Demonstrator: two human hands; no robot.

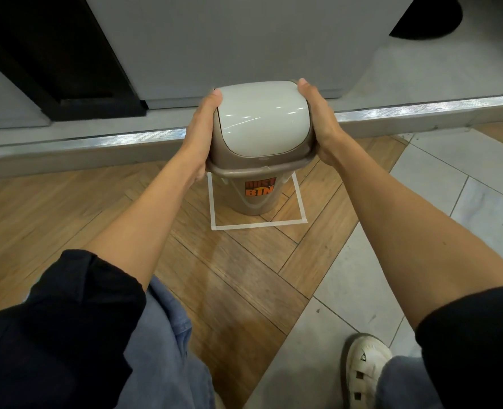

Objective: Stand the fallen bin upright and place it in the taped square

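A small brown dust bin [257, 196] with a pale grey swing lid [262, 119] stands upright in the middle of the view. Its base sits inside the white taped square [259, 225] on the wooden floor. My left hand [204, 134] grips the lid's left side and my right hand [321, 125] grips its right side. An orange "DUST BIN" label faces me. The far side of the taped square is hidden behind the bin.
A metal floor strip [421, 109] runs across just behind the bin, with grey cabinet panels [238, 39] beyond it. Grey tiles [439, 184] lie to the right of the wood. My knee in blue jeans [167, 349] and my white shoe [365, 367] are near the bottom.
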